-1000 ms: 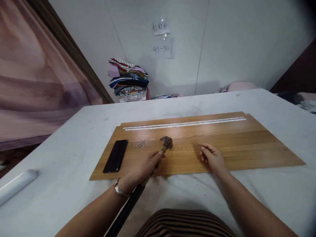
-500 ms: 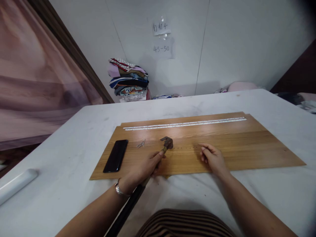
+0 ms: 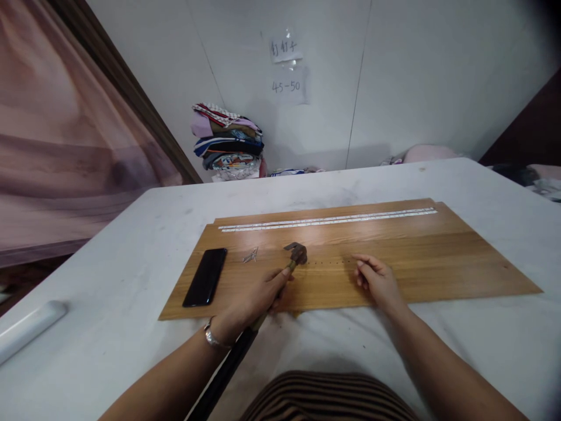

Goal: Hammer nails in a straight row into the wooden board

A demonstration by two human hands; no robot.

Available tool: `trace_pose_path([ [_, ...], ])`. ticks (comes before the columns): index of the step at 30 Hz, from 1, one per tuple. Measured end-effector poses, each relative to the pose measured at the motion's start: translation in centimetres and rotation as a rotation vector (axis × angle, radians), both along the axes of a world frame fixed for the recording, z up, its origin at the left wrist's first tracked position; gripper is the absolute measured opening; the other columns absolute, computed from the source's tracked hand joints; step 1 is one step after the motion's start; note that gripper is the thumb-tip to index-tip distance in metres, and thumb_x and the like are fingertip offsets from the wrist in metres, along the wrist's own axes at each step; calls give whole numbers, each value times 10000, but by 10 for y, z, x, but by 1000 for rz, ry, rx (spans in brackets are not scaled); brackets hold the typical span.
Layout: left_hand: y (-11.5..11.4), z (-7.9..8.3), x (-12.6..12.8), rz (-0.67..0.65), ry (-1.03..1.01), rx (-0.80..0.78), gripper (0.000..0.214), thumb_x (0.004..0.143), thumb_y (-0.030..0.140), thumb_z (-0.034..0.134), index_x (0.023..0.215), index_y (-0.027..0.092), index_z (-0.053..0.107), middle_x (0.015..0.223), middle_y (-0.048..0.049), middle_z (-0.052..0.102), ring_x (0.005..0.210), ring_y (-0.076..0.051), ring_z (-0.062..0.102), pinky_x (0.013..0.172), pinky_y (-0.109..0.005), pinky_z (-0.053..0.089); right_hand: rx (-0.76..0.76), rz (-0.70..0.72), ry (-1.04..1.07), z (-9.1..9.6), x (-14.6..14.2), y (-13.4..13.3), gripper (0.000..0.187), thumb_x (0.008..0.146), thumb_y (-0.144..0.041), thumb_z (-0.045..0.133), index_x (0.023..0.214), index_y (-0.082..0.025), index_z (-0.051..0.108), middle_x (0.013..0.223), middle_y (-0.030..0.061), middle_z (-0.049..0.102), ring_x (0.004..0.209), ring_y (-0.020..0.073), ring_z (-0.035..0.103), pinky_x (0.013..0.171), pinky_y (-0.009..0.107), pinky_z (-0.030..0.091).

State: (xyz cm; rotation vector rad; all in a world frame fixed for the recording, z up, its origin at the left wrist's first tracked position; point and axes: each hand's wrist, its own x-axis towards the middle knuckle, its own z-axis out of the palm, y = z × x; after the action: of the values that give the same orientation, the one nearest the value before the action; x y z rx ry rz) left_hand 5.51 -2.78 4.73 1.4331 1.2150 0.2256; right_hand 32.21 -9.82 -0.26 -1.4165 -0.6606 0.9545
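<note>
My left hand [image 3: 254, 298] is closed round the handle of a hammer [image 3: 296, 253], close to its rusty head, which rests on a wooden board [image 3: 438, 251]. A row of small nail heads [image 3: 326, 263] runs across the board just right of the hammer head. My right hand [image 3: 377, 280] lies on the board beside that row, its fingers loosely curled and nothing visible in them. A few loose nails [image 3: 250, 255] lie on the board left of the hammer head.
A black phone [image 3: 205, 285] lies on the board's left end. Two thin metal strips [image 3: 328, 219] run along its far edge. The board sits on a white table [image 3: 109, 304]; a white bar [image 3: 26, 330] lies at the table's left. Folded cloths [image 3: 228, 143] are stacked by the wall.
</note>
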Motion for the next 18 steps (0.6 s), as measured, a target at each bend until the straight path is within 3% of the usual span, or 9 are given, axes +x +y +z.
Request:
trace_pose_path([
  [9,3,3,0,-3,-72,-19,657,837,716,387,1029,119,581,602,48,437,446,-72,362,419,-217,297,-5,1,12,0,0,0,366,644,-462,700,875,-179,688,522,-39,559,397,88,444,382,203,291],
  [18,0,5,2,-25,3,14,663,833,722,373,1014,121,590,566,52,423,457,-85,377,424,-218,294,-21,4,11,2,0,0,405,623,-473,697,889,-168,681,524,-42,561,392,85,448,384,202,293],
])
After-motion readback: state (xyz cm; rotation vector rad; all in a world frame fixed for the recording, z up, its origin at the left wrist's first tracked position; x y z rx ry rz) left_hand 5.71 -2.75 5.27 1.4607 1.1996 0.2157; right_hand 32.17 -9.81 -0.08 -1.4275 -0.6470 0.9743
